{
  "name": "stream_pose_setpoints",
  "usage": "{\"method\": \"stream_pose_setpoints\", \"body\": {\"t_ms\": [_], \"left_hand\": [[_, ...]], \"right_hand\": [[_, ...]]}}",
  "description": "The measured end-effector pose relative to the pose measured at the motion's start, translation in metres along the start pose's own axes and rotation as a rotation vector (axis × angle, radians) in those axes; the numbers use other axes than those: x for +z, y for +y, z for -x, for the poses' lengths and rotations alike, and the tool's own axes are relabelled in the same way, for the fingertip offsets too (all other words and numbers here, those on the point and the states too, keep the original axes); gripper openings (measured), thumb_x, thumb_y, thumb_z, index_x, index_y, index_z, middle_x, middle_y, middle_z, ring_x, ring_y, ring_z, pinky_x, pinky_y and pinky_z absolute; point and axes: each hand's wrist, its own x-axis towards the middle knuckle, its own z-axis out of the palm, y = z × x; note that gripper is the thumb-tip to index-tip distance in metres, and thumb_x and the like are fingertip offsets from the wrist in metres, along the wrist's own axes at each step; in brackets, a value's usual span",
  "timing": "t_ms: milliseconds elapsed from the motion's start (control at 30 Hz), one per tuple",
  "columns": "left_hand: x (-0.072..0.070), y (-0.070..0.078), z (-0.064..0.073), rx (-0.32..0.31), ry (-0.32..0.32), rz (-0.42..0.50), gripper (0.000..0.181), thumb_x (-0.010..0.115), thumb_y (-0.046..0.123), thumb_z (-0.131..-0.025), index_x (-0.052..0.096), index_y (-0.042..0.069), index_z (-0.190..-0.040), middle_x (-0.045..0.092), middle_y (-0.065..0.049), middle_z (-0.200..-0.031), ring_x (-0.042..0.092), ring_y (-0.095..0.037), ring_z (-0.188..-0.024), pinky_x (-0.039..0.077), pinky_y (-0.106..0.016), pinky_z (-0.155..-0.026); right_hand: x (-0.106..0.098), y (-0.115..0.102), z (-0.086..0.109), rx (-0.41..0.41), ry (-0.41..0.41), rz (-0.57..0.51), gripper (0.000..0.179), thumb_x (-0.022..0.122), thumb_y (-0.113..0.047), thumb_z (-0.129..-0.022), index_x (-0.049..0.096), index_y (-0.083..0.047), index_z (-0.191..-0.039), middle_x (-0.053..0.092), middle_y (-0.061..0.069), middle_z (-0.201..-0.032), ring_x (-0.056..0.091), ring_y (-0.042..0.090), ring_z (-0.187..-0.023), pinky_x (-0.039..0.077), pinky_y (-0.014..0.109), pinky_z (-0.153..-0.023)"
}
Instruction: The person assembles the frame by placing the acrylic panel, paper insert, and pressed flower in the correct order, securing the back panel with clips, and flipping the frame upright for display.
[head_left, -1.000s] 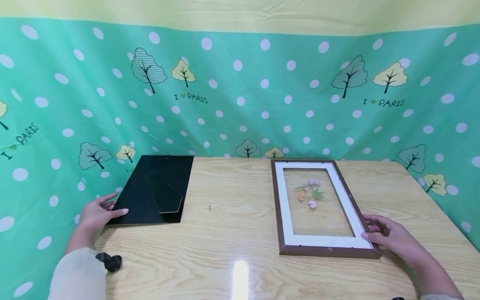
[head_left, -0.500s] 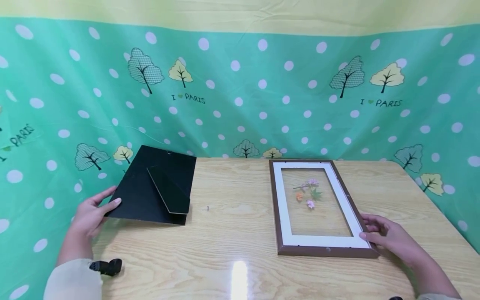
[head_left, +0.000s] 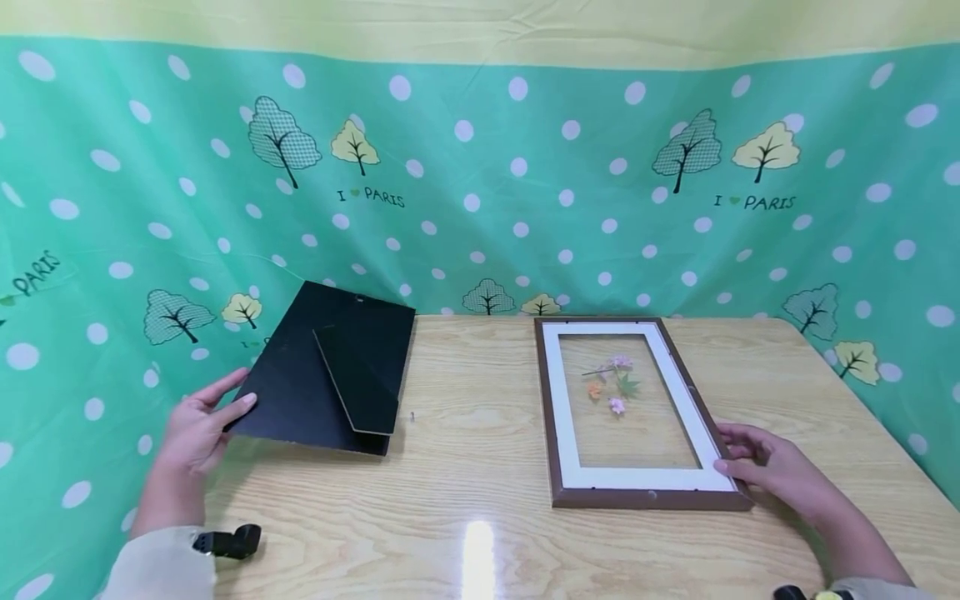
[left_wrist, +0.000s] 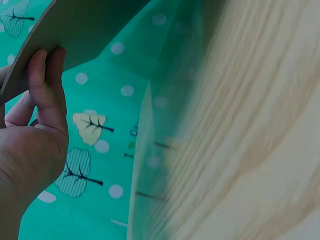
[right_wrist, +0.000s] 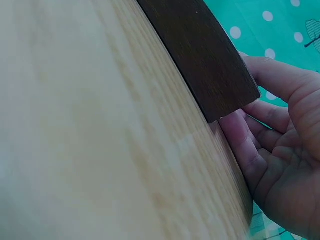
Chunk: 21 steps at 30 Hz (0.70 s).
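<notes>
My left hand (head_left: 197, 429) pinches the lower left corner of a black picture frame backing board (head_left: 292, 383), thumb on top and fingers beneath. The board is tilted, raised off the table, and its easel stand (head_left: 360, 387) hangs slightly away from it. In the left wrist view, fingers press the underside of the board (left_wrist: 82, 37). On the right lies a brown picture frame (head_left: 637, 498) with a white mat (head_left: 637, 478) and a clear pane over dried flowers (head_left: 617, 406). My right hand (head_left: 780, 467) grips that frame's lower right edge, thumb on top.
Under everything is a wood-grain table (head_left: 450, 483). A tiny dark bit (head_left: 412, 416) lies on it between the board and the frame. A green dotted curtain (head_left: 465, 200) closes off the back and both sides.
My left hand has lifted the backing board off the table, tilted it and carried it a little to the right. Its easel stand has swung out. The right hand and frame have stayed put.
</notes>
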Motion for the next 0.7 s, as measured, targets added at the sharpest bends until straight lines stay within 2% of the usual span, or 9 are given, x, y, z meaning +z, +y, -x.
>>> {"method": "stream_pose_setpoints", "body": {"t_ms": [67, 133, 200, 333, 433, 467, 533, 600, 700], "left_hand": [[0.005, -0.002, 0.001, 0.025, -0.012, 0.033, 0.050, 0.062, -0.002, -0.093, 0.059, 0.023, -0.136, 0.046, 0.010, -0.135, 0.029, -0.006, -0.040, 0.023, -0.023, -0.036], [0.009, -0.002, 0.001, 0.046, -0.026, 0.072, 0.052, 0.061, -0.005, -0.093, 0.055, 0.018, -0.139, 0.045, 0.010, -0.137, 0.036, -0.004, -0.043, 0.025, -0.021, -0.036], [0.015, -0.002, 0.002, 0.068, -0.035, 0.112, 0.053, 0.060, -0.008, -0.092, 0.054, 0.013, -0.140, 0.046, 0.009, -0.137, 0.045, -0.003, -0.049, 0.023, -0.021, -0.037], [0.025, 0.001, 0.004, 0.102, -0.045, 0.156, 0.050, 0.059, -0.011, -0.091, 0.058, 0.012, -0.136, 0.050, 0.010, -0.135, 0.053, -0.003, -0.054, 0.017, -0.024, -0.038], [0.033, 0.003, 0.005, 0.121, -0.050, 0.186, 0.048, 0.058, -0.013, -0.091, 0.061, 0.010, -0.133, 0.051, 0.009, -0.134, 0.050, -0.003, -0.050, 0.024, -0.020, -0.037], [0.036, 0.004, 0.005, 0.123, -0.054, 0.201, 0.048, 0.058, -0.014, -0.091, 0.061, 0.009, -0.132, 0.051, 0.008, -0.134, 0.053, -0.004, -0.052, 0.027, -0.018, -0.037], [0.042, 0.007, 0.006, 0.126, -0.064, 0.212, 0.047, 0.057, -0.014, -0.091, 0.061, 0.008, -0.132, 0.042, 0.003, -0.146, 0.052, -0.004, -0.050, 0.033, -0.015, -0.038], [0.048, 0.009, 0.006, 0.128, -0.081, 0.215, 0.047, 0.057, -0.015, -0.091, 0.059, 0.006, -0.133, 0.027, -0.003, -0.156, 0.057, -0.004, -0.053, 0.039, -0.013, -0.041], [0.059, 0.010, 0.006, 0.137, -0.118, 0.230, 0.047, 0.054, -0.016, -0.092, 0.057, 0.003, -0.134, 0.005, -0.008, -0.162, 0.063, -0.005, -0.060, 0.048, -0.013, -0.050]], "right_hand": [[0.000, 0.000, 0.000, -0.009, 0.001, -0.005, 0.080, 0.075, -0.035, -0.086, 0.039, 0.005, -0.145, 0.057, 0.015, -0.119, 0.053, 0.008, -0.093, 0.045, 0.017, -0.075], [0.000, 0.000, 0.000, -0.013, 0.003, -0.005, 0.079, 0.075, -0.035, -0.086, 0.039, 0.005, -0.144, 0.057, 0.015, -0.119, 0.053, 0.008, -0.093, 0.044, 0.017, -0.075], [0.001, 0.000, 0.000, -0.015, 0.005, -0.004, 0.079, 0.075, -0.035, -0.086, 0.040, 0.005, -0.144, 0.058, 0.016, -0.120, 0.053, 0.008, -0.094, 0.044, 0.017, -0.075], [0.002, 0.001, -0.001, -0.015, 0.008, 0.001, 0.079, 0.075, -0.036, -0.086, 0.040, 0.005, -0.144, 0.057, 0.017, -0.122, 0.053, 0.008, -0.094, 0.044, 0.017, -0.075], [0.003, 0.001, -0.001, -0.020, 0.012, 0.000, 0.079, 0.075, -0.036, -0.086, 0.040, 0.005, -0.144, 0.056, 0.018, -0.124, 0.053, 0.007, -0.094, 0.045, 0.017, -0.075], [0.003, 0.001, -0.001, -0.023, 0.012, -0.002, 0.079, 0.075, -0.036, -0.086, 0.040, 0.005, -0.144, 0.056, 0.018, -0.125, 0.053, 0.007, -0.094, 0.045, 0.017, -0.076], [0.003, 0.001, -0.001, -0.028, 0.012, -0.004, 0.078, 0.075, -0.035, -0.086, 0.040, 0.004, -0.144, 0.055, 0.019, -0.126, 0.054, 0.006, -0.094, 0.045, 0.016, -0.076], [0.003, 0.002, -0.001, -0.022, 0.010, -0.001, 0.079, 0.075, -0.036, -0.086, 0.040, 0.004, -0.144, 0.055, 0.020, -0.127, 0.054, 0.007, -0.095, 0.044, 0.016, -0.075], [0.002, 0.003, -0.001, -0.010, 0.005, 0.005, 0.079, 0.074, -0.038, -0.087, 0.039, 0.003, -0.145, 0.054, 0.020, -0.129, 0.053, 0.007, -0.096, 0.043, 0.015, -0.075]]}}
